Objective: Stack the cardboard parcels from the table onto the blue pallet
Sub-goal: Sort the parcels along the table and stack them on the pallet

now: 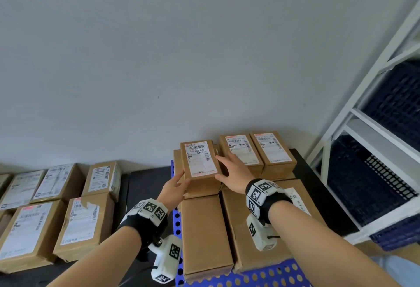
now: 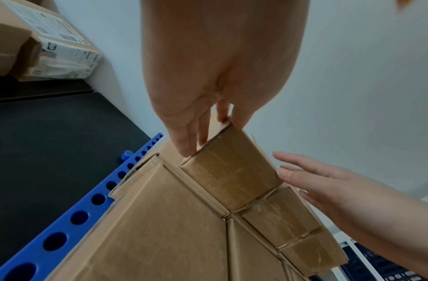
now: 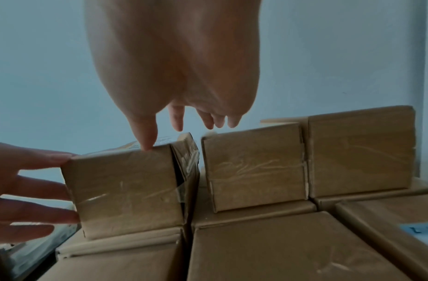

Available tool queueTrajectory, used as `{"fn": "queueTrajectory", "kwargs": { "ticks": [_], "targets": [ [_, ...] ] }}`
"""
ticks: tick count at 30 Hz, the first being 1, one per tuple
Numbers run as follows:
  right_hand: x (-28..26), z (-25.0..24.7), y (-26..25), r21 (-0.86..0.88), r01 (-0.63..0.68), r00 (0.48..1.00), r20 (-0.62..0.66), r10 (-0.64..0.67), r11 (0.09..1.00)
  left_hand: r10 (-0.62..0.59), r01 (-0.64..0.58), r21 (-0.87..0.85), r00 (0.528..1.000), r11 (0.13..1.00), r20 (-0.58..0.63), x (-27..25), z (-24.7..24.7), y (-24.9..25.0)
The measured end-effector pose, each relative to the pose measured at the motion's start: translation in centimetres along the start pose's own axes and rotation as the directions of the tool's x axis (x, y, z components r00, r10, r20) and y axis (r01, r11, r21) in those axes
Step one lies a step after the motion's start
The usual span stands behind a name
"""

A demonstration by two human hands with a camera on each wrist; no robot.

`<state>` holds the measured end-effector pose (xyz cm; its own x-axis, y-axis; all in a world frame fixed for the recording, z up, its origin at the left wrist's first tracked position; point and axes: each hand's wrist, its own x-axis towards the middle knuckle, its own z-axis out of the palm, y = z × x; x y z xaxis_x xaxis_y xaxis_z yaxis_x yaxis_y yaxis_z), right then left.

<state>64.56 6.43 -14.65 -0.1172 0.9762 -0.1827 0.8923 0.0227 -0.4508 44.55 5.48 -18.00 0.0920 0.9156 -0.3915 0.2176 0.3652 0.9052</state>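
Wall (image 1: 159,59), pale grey, behind a white shelf rack (image 1: 375,95) at right. Blue pallet (image 1: 268,273), perforated, carrying a lower layer of large cardboard parcels (image 1: 204,230) with three small labelled parcels along its far edge. Black table (image 1: 145,186) at left bearing further labelled parcels (image 1: 84,223). Leftmost small parcel (image 1: 200,161) resting on the lower layer, flanked by both hands. Left hand (image 1: 175,187): straight fingers pressed to its left side. Right hand (image 1: 234,173): fingers spread, thumb touching its top right edge.
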Motion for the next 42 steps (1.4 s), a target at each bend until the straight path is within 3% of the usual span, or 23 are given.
{"fn": "queueTrajectory", "kwargs": {
  "ticks": [20,26,33,42],
  "targets": [
    [0.5,0.3,1.6,0.025,-0.013,0.999,0.030,0.012,1.000,-0.037,0.036,0.055,0.999,0.998,0.011,2.0,1.1,0.8],
    [1.5,-0.3,-0.1,0.230,0.021,0.998,-0.058,-0.008,0.973,-0.056,0.059,0.068,0.998,0.996,-0.038,1.4,-0.5,1.4],
    [3.5,0.0,-7.0,0.311,0.120,0.992,0.010,-0.130,0.943,0.005,0.005,0.047,0.978,0.999,-0.211,-0.5,-7.1,1.9],
    [4.1,6.3,-19.7,0.305,0.133,0.978,0.117,-0.175,0.943,-0.052,0.066,0.024,0.923,0.998,-0.383,-6.5,-20.7,-1.7]
  ]
}}
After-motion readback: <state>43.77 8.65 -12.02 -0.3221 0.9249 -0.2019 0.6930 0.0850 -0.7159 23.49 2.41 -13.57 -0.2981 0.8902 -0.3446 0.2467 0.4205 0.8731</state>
